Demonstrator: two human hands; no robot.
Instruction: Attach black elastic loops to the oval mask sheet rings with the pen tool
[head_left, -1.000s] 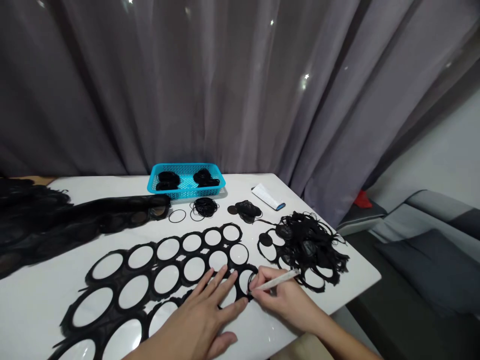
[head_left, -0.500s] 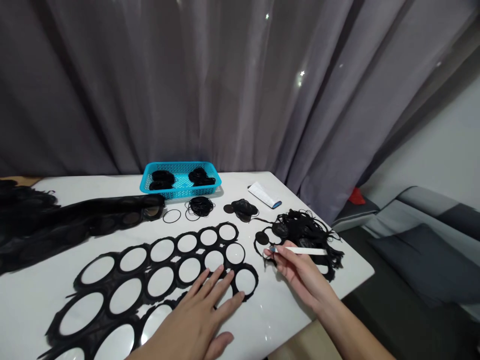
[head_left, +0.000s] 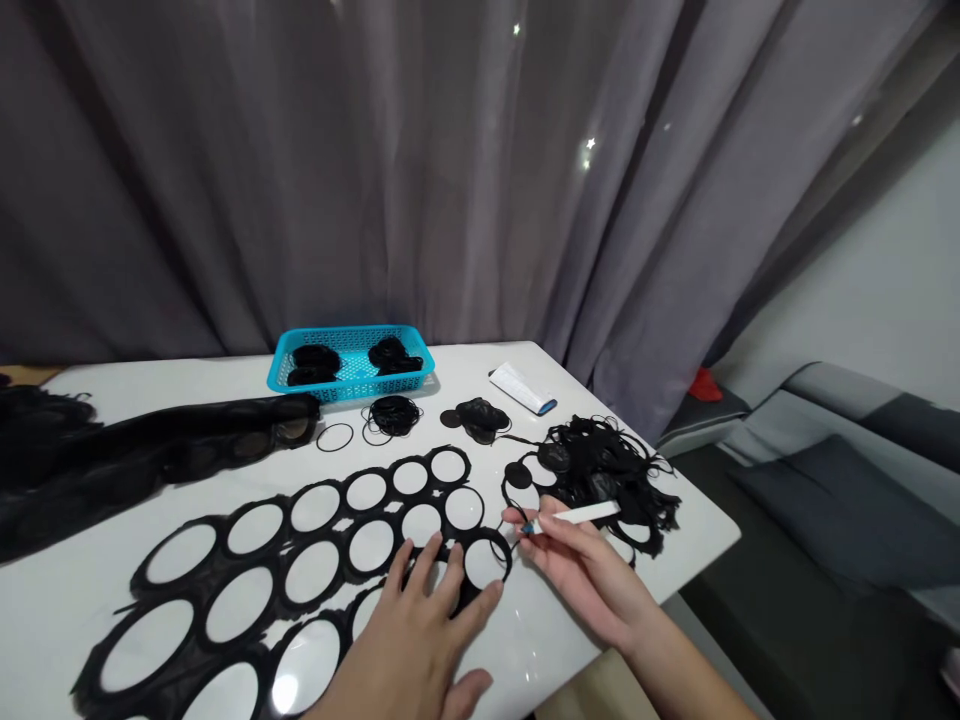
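**Q:** Your hands at the white table [head_left: 675,560], left to right. What do we see?

**A:** At nine o'clock, dark fabric [head_left: 150,450]. At centre, the black sheet [head_left: 285,550], cut full of round holes. My left hand [head_left: 420,640] lies flat on its near right end, fingers spread, gripping nothing. At two o'clock from it, my right hand [head_left: 570,565] pinches a white pen knife [head_left: 574,516], its tip just off the sheet's last ring. Beyond that, at one o'clock, a pile of offcuts [head_left: 600,475].

**Q:** What could go wrong?

**A:** I judge the blade the main hazard. My left fingertips rest near the ring closest to the tip, so a slip would reach them. The sheet is thin webbing between holes; a snag might tear it. The offcuts sit near the right edge, and a brush of my wrist could push them off.

**Q:** Room to move?

**A:** Tight on the right, where the table ends just past the pile. Bare top lies between my hands and along the near edge. At twelve o'clock a blue basket [head_left: 349,360], loose rings [head_left: 335,436] and a white case [head_left: 521,388] fill the far strip.
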